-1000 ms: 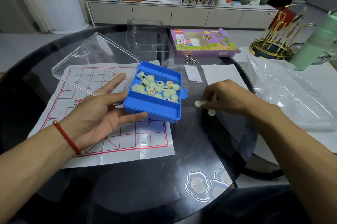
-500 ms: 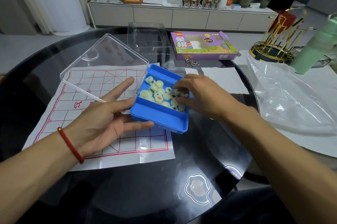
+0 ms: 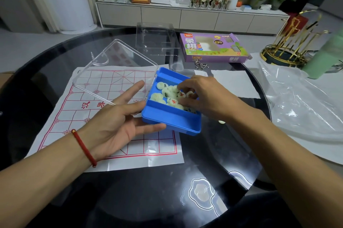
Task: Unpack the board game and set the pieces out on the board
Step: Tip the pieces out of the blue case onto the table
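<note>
A pile of small pale round game pieces (image 3: 169, 96), some with red characters and some with black, sits in the far compartment of a blue tray (image 3: 171, 122). The tray has its clear hinged lid (image 3: 115, 72) flipped open toward the far left, and it hangs over the right edge of the paper board (image 3: 104, 122), a white sheet with a red grid laid on the dark glass bench (image 3: 130, 200).

The right hand (image 3: 202, 96) is reaching into the tray from the right, fingers (image 3: 182, 86) curled down into the pieces. Looks like they're pinching one or two, but the knuckles hide which, so I can't say for sure what's actually held. The left hand (image 3: 118, 125) is palm up at the tray's near-left corner, fingers straight and spread, thumb along the near wall and the other fingers up against the left side, steadying it rather than gripping. There's a red cord bracelet (image 3: 84, 147) on that wrist.

One loose piece (image 3: 221, 122) lies on the glass just right of the tray, close to the right wrist.

Farther back there's a clear plastic insert (image 3: 156, 38) and the purple game box (image 3: 213, 48) to its right. A white slip of paper (image 3: 235, 83) is right of the tray, then crumpled clear plastic wrap (image 3: 304, 105), a gold wire rack (image 3: 289, 48) and a green bottle (image 3: 323, 55) at the far right.
</note>
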The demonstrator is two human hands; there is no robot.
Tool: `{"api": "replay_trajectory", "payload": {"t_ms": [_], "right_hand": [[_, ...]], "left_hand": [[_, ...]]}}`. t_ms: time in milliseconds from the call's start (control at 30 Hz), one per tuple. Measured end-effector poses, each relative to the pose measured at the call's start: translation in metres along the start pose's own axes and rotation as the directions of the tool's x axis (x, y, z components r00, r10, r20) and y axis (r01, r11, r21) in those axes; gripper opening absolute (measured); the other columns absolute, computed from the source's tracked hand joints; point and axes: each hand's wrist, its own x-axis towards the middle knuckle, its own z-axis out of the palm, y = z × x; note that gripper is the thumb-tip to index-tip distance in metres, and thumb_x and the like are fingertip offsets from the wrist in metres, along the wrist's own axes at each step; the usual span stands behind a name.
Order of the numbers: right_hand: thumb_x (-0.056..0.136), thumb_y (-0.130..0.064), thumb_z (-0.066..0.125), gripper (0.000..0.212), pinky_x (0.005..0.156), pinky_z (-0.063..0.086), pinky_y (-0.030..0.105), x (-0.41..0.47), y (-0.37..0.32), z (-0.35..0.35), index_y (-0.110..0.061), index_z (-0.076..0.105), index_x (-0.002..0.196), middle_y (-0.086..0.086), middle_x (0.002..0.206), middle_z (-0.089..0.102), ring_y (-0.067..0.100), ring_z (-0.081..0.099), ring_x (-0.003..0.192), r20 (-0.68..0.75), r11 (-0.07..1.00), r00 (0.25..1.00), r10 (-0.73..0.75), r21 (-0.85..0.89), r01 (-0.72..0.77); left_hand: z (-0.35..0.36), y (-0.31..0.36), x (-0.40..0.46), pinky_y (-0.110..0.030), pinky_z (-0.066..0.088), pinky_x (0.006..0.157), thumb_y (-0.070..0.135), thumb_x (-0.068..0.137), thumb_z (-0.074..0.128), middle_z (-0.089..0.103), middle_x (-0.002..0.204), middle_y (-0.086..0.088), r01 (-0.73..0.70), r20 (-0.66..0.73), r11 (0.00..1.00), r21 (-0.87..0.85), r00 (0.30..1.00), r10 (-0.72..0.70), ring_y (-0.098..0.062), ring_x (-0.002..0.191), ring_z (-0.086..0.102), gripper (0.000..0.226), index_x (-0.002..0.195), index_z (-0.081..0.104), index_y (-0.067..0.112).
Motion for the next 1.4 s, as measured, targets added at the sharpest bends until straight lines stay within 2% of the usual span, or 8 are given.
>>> {"api": "replay_trajectory", "payload": {"t_ms": [200, 367, 567, 733, 900, 1133, 1267, 1400], "right_hand": [[0.089, -0.027, 0.076, 0.037, 0.083, 0.054, 0.03, 0.003, -0.008, 0.002, -0.02, 0.066, 0.123, -0.002, 0.117, 0.069, 0.013, 0.06, 0.093, -0.011, 0.999, 0.999, -0.038, 0.027, 0.039], [0.086, -0.024, 0.078, 0.028, 0.08, 0.056, 0.032, 0.002, -0.006, 0.001, -0.021, 0.068, 0.111, -0.004, 0.106, 0.072, 0.015, 0.065, 0.094, -0.017, 0.998, 0.999, -0.05, 0.041, 0.051], [0.086, -0.024, 0.08, 0.027, 0.069, 0.046, 0.01, 0.002, -0.002, -0.003, -0.02, 0.071, 0.111, -0.009, 0.098, 0.07, 0.006, 0.062, 0.08, -0.008, 0.996, 0.997, -0.075, 0.053, 0.075], [0.085, -0.024, 0.081, 0.021, 0.069, 0.048, 0.02, 0.003, -0.003, 0.0, -0.02, 0.07, 0.102, -0.013, 0.088, 0.064, 0.008, 0.059, 0.075, -0.023, 0.992, 0.992, -0.121, 0.028, 0.122], [0.084, -0.02, 0.079, 0.019, 0.073, 0.055, 0.033, 0.003, -0.002, 0.001, -0.017, 0.068, 0.1, -0.004, 0.092, 0.071, 0.015, 0.062, 0.078, -0.021, 0.991, 0.991, -0.13, 0.029, 0.13], [0.085, -0.016, 0.078, 0.023, 0.076, 0.055, 0.026, 0.004, -0.001, -0.001, -0.017, 0.071, 0.106, -0.006, 0.096, 0.071, 0.013, 0.065, 0.083, 0.02, 0.989, 0.99, -0.137, 0.064, 0.136], [0.083, -0.016, 0.078, 0.022, 0.074, 0.055, 0.024, 0.004, 0.0, -0.002, -0.019, 0.072, 0.103, -0.012, 0.09, 0.066, 0.009, 0.063, 0.08, 0.015, 0.985, 0.988, -0.156, 0.074, 0.154], [0.082, -0.016, 0.08, 0.02, 0.072, 0.054, 0.022, 0.002, 0.006, -0.007, -0.02, 0.072, 0.1, -0.012, 0.089, 0.071, 0.007, 0.065, 0.079, -0.021, 0.979, 0.991, -0.134, 0.153, 0.136]], "left_hand": [[0.001, -0.003, 0.0, -0.06, 0.058, 0.077, 0.002, 0.087, 0.055, 0.07, 0.121, -0.02, 0.02, 0.032, 0.999, 0.031, 0.999, -0.021, -0.045, 0.104, 0.069, 0.066, 0.145, 0.048, 0.032], [0.001, -0.003, 0.0, -0.059, 0.059, 0.075, 0.003, 0.083, 0.056, 0.07, 0.12, -0.02, 0.019, 0.038, 1.0, 0.024, 0.999, -0.02, -0.045, 0.104, 0.069, 0.068, 0.144, 0.049, 0.032], [0.002, -0.003, 0.0, -0.058, 0.059, 0.074, 0.001, 0.089, 0.054, 0.07, 0.119, -0.019, 0.015, 0.03, 1.0, 0.018, 0.999, -0.015, -0.044, 0.103, 0.07, 0.062, 0.144, 0.05, 0.031], [0.002, -0.003, 0.0, -0.058, 0.059, 0.075, 0.003, 0.084, 0.056, 0.07, 0.12, -0.019, 0.02, 0.033, 1.0, 0.021, 0.999, -0.021, -0.044, 0.104, 0.069, 0.067, 0.145, 0.049, 0.031], [0.002, -0.005, 0.0, -0.06, 0.058, 0.077, 0.004, 0.08, 0.057, 0.071, 0.118, -0.019, 0.025, 0.033, 1.0, 0.016, 0.999, -0.025, -0.045, 0.105, 0.069, 0.071, 0.145, 0.048, 0.031], [0.005, -0.007, 0.0, -0.061, 0.057, 0.077, 0.003, 0.08, 0.058, 0.071, 0.117, -0.019, 0.027, 0.032, 1.0, 0.012, 0.999, -0.028, -0.046, 0.105, 0.068, 0.072, 0.146, 0.047, 0.031], [0.004, -0.006, 0.001, -0.061, 0.057, 0.077, 0.003, 0.081, 0.058, 0.071, 0.117, -0.019, 0.034, 0.018, 0.999, 0.005, 0.999, -0.034, -0.045, 0.105, 0.069, 0.07, 0.145, 0.049, 0.031], [0.004, -0.006, 0.002, -0.06, 0.058, 0.075, 0.0, 0.093, 0.052, 0.07, 0.119, -0.019, 0.032, 0.003, 0.999, -0.012, 0.999, -0.032, -0.045, 0.105, 0.069, 0.061, 0.145, 0.049, 0.031]]}}
